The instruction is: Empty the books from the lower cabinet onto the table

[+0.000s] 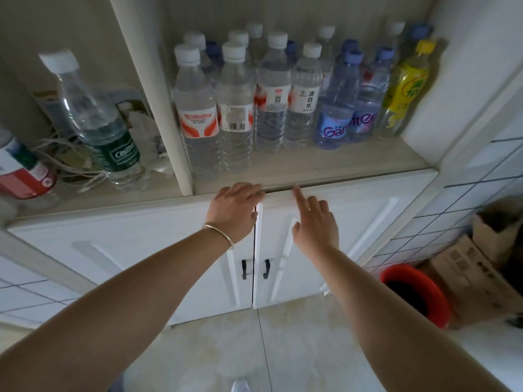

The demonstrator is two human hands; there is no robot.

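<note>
Both arms are seen stretched toward the lower cabinet (325, 222), whose two white doors are closed, their black handles (254, 268) side by side at the centre seam. The left hand (235, 207), a thin bangle (219, 234) on its wrist, is laid at the top edge of the left door (141, 250), its fingers bent over the lip where the door meets the shelf (311, 171); nothing is clasped in it as far as can be made out. The right hand (315, 222) is held against the upper part of the right door (353, 222), index finger extended to the top edge, the other fingers loosely folded and holding nothing. No books can be seen; the cabinet interior is hidden behind the shut doors, and the table is out of view.

On the shelf above, a crowd of plastic water bottles (254, 108) is lined up, a yellow-labelled bottle (407, 86) at the right end. In the left bay, a green-labelled bottle (104, 128) is shown beside tangled cords (70, 165). On the tiled floor (268, 349) at the right, a red bucket (416, 295) is set beside cardboard boxes (475, 264).
</note>
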